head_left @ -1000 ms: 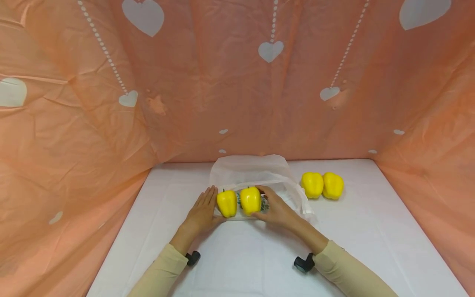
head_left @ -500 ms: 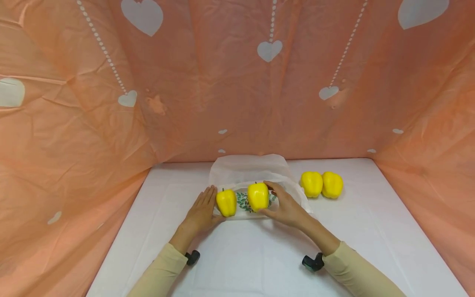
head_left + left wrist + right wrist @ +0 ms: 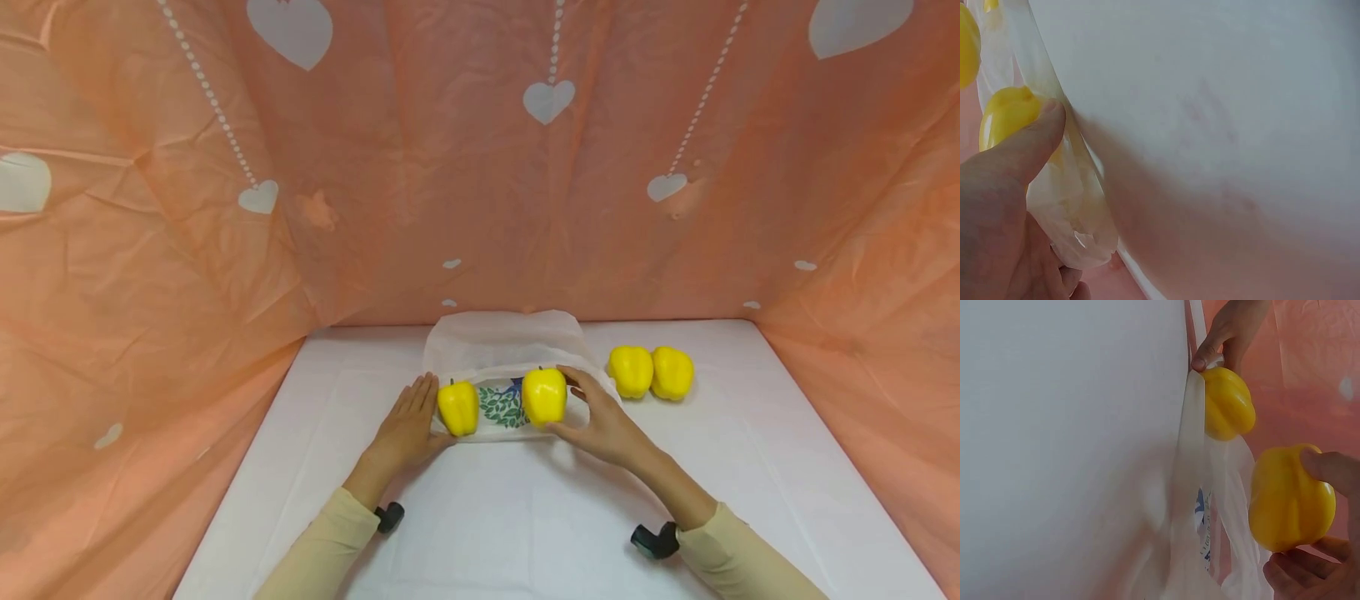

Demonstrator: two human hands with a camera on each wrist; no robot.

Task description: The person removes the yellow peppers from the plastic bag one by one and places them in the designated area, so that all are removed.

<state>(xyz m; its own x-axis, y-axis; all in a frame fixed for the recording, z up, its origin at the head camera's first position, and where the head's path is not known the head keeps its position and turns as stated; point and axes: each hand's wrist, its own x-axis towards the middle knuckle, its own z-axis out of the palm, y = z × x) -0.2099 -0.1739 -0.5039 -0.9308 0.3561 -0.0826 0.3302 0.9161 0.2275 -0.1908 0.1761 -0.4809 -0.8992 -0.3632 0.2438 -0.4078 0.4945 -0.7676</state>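
Note:
In the head view, a yellow bell pepper (image 3: 544, 397) is held up by my right hand (image 3: 603, 425), thumb and fingers around its right side. The right wrist view shows that pepper (image 3: 1291, 499) between thumb and fingers, apart from the bag. A second yellow bell pepper (image 3: 458, 408) sits at the left end of a thin white bag (image 3: 502, 337) with a printed green leaf design (image 3: 501, 407). Beside this pepper rests my left hand (image 3: 405, 425), fingers straight and together. In the left wrist view its thumb touches the pepper (image 3: 1007, 115) at the bag's edge.
Two more yellow bell peppers (image 3: 631, 372) stand side by side to the right of the bag. A white-covered table (image 3: 480, 533) lies beneath everything. Orange sheeting with pale hearts (image 3: 420, 183) hangs behind and at both sides. Each wrist carries a small black camera (image 3: 655, 541).
My right hand has moved right with its pepper, widening the gap to the left pepper and uncovering more of the leaf print. The left hand has stayed put.

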